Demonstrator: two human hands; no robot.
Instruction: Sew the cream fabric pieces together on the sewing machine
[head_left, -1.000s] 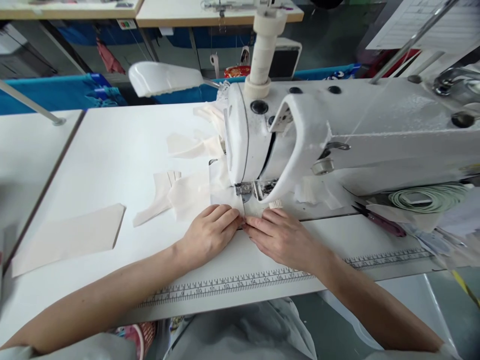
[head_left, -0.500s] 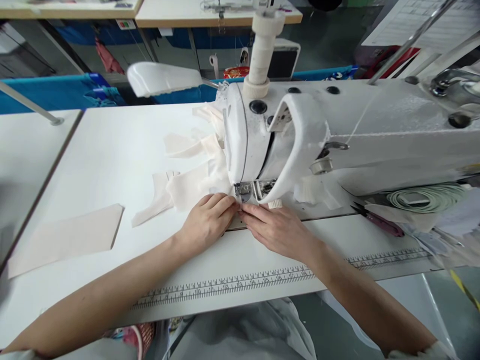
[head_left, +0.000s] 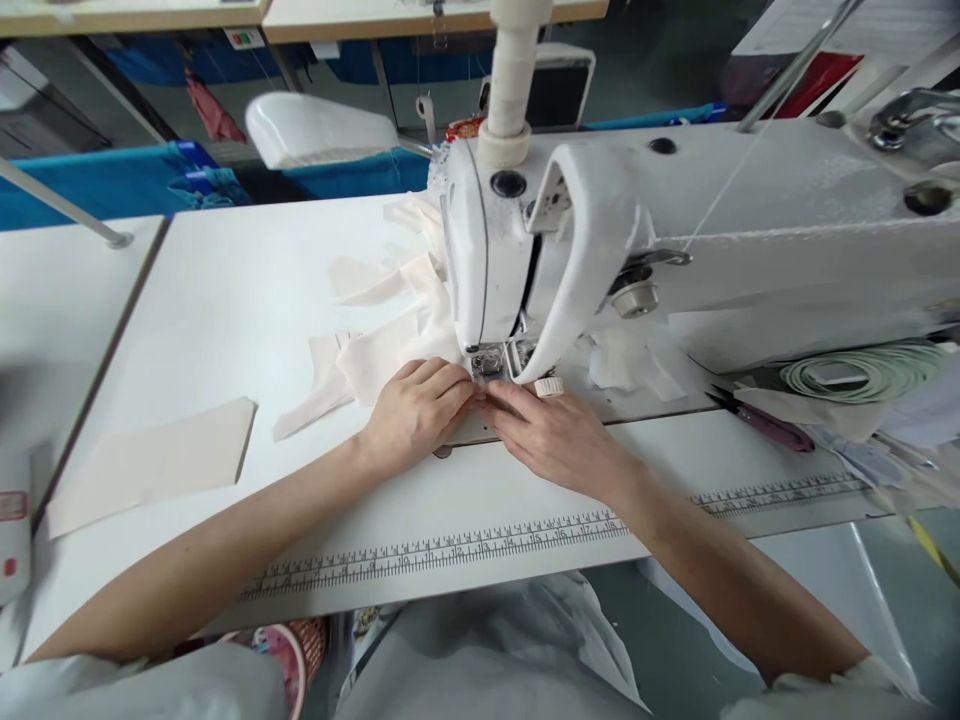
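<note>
Both hands meet in front of the needle area of a white sewing machine [head_left: 469, 260]. My left hand [head_left: 420, 412] is closed, its thumb and fingertips pressed together by the presser foot [head_left: 487, 366]. Just to its right, my right hand [head_left: 555, 438] has its fingers bent and drawn together, the tips almost touching the left ones. They pinch the edge of a pale fabric piece, mostly hidden under the fingers. Other thin, pale pink fabric pieces [head_left: 382, 355] lie loosely overlapped left of the machine head, reaching up to my left hand.
A flat pale fabric panel [head_left: 161, 462] lies at the left. A printed ruler strip [head_left: 450, 550] runs along the table's front edge. Dark-handled scissors [head_left: 772, 422] and a coil of pale green cord [head_left: 862, 373] are at the right. White scraps [head_left: 634, 360] sit under the machine arm.
The view has shifted slightly, and a white and red object now shows at the left edge. Both hands stay together at the presser foot, with only slight finger movement.
</note>
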